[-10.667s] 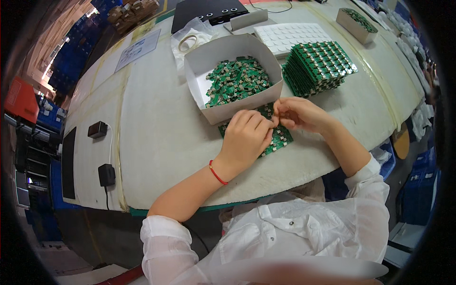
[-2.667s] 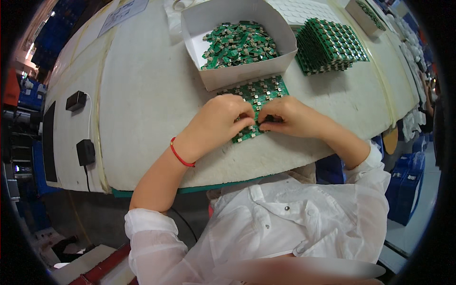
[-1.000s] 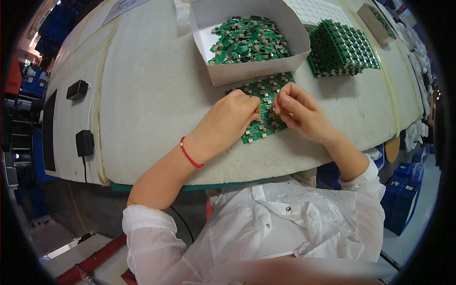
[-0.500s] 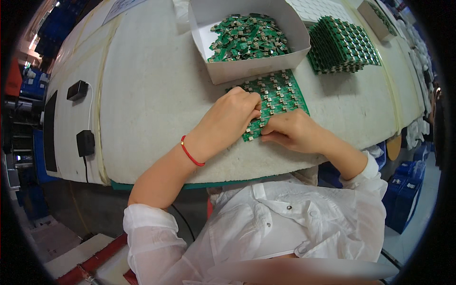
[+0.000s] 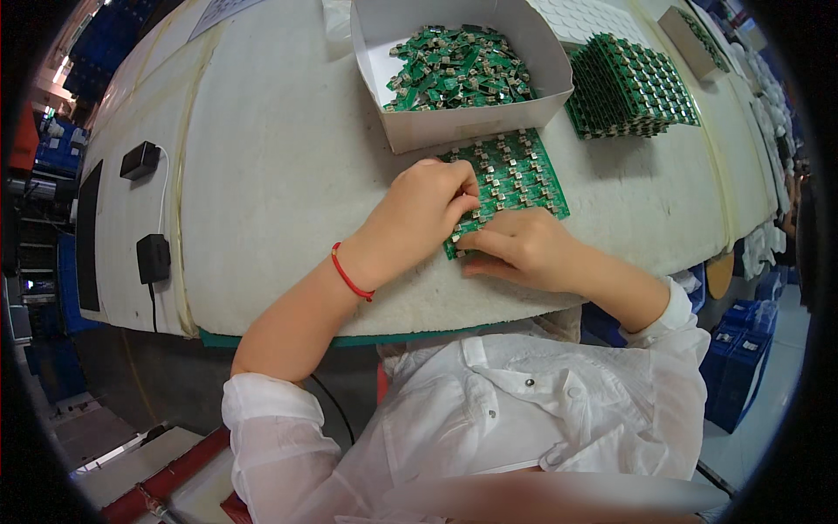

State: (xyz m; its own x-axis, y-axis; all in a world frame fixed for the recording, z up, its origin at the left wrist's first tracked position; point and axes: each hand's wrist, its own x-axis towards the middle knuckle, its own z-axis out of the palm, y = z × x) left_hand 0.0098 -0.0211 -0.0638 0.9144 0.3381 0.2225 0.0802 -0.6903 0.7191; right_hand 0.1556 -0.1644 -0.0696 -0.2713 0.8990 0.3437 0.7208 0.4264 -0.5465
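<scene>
A green circuit board panel (image 5: 519,175) with rows of small metal connectors lies flat on the table, in front of a white box. Over its left side, my left hand (image 5: 428,199) is closed, thumb and fingers pinched on the panel. My right hand (image 5: 530,251) grips the panel's near left corner between thumb and bent fingers. Both hands hide parts of the board, and the exact contact of the fingertips is hard to see. A red cord bracelet circles my left wrist.
The white box (image 5: 476,129) holds many small loose boards (image 5: 458,70). Right of it stands a stack of panels (image 5: 633,87). A long narrow box (image 5: 694,44) sits at the far right. Black adapters (image 5: 154,258) with cables lie on the left of the table (image 5: 271,175).
My right hand has slid left along the panel's near edge toward its corner. My left hand has shifted only slightly, its fingers still on the panel.
</scene>
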